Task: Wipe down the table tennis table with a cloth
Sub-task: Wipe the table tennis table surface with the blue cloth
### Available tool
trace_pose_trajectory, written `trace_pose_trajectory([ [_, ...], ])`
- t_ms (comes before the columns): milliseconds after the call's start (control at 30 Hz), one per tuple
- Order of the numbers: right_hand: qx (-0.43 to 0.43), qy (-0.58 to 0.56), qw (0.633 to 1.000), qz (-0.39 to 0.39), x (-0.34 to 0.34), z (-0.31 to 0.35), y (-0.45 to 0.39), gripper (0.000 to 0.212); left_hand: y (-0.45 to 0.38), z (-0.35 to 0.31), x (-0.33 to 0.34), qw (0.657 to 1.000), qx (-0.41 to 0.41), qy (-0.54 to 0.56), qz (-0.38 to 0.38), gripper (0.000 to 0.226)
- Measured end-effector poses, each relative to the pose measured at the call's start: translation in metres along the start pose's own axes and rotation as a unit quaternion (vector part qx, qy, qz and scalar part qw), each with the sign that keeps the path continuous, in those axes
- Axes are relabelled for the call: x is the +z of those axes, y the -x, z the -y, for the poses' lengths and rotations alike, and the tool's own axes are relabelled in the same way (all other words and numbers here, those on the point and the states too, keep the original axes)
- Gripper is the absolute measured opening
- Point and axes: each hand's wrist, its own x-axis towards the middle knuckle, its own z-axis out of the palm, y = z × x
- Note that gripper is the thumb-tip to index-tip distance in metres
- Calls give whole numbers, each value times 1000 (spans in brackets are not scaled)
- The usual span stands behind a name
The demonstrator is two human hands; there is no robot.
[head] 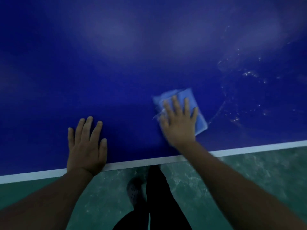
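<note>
We have the folded blue cloth (191, 110) lying flat on the table tennis table (132, 63), a little in from the white edge line (142, 161) that borders the near side. Our right hand (178, 120) presses down on it with fingers straight and spread, palm covering most of the fold, so nothing is pinched or curled around. The hand and the cloth's far corner are blurred, which we read as a stroke in progress. Our left hand (86, 145) lies flat on the bare blue top just inside the same white edge line, fingers extended and relaxed, holding nothing (we take it as a brace while we lean).

The cloth looks soft, light and limp, and probably damp. We judge it will slide easily under a flat palm but bunch or unfold if pushed from one corner. The best hold is pressure across the middle of the fold, or a pinch along the folded edge when it needs lifting.

The tabletop is smooth, hard and slightly glossy. Beyond the white edge line on the cloth's right, droplets and curved wet streaks (245, 77) glint, while paler hazy patches further in may be reflections or dust; we cannot tell which. Below the edge line we see a green mottled floor (207, 183), dark trouser legs (157, 196) and a dark perforated clog (132, 190). The room is dim.
</note>
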Motion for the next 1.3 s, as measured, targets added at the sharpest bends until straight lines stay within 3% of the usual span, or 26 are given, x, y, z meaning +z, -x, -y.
trace_pose_trajectory([
  [67, -75, 15, 997, 18, 2, 0, 42, 56, -1, 0, 1, 1000, -1, 4, -6, 67],
  [100, -70, 18, 997, 24, 0, -15, 51, 57, -1, 0, 1, 1000, 0, 8, -7, 66],
  [133, -30, 22, 999, 19, -4, -38, 55, 58, -1, -1, 2, 1000, 1, 12, -8, 66],
  [200, 133, 23, 990, 29, -11, -91, 60, 63, -1, -2, 3, 1000, 3, 13, -6, 66],
  [267, 295, -10, 954, 51, -18, -132, 64, 70, 0, -3, 2, 1000, 3, 11, -6, 66],
  [367, 384, -56, 921, 10, -17, -117, 58, 72, 1, -2, 1, 1000, 4, 7, -3, 66],
  [433, 353, -63, 934, 8, -11, -69, 52, 72, 0, -2, 1, 1000, 5, 8, -3, 66],
  [533, 122, -26, 992, 35, 2, 2, 69, 62, 0, -2, 3, 1000, 0, 5, -5, 65],
  [600, 4, 9, 999, 44, 6, -1, 86, 58, 0, -1, 4, 1000, 1, 5, -4, 65],
  [633, 3, 21, 998, 54, 2, -21, 87, 59, -1, -1, 4, 1000, 1, 4, -4, 65],
  [733, 177, 33, 981, 65, -10, -107, 87, 59, -1, -1, 5, 1000, 3, -1, -4, 65],
  [800, 336, -26, 940, 47, -20, -150, 81, 57, -1, -1, 5, 1000, 2, 0, -5, 64],
  [867, 435, -67, 898, 14, -23, -155, 70, 56, -1, -2, 5, 1000, 0, 0, -9, 64],
  [900, 452, -73, 889, 4, -21, -146, 64, 57, -1, -3, 5, 1000, -1, -1, -13, 64],
  [967, 418, -72, 906, 5, -15, -113, 56, 59, -1, -5, 3, 1000, 2, -4, -22, 65],
  [1067, 197, -29, 979, 42, -6, -69, 70, 60, 1, -10, 0, 1000, 3, -19, -24, 66],
  [1133, 74, 2, 995, 70, -7, -83, 80, 60, 2, -12, -1, 999, 3, -35, -26, 66],
  [1200, 123, 8, 990, 65, -15, -126, 82, 60, 4, -12, 0, 998, 1, -59, -37, 66],
  [1300, 367, -60, 928, 22, -23, -179, 80, 58, 10, -31, 3, 997, 3, -55, -58, 64],
])
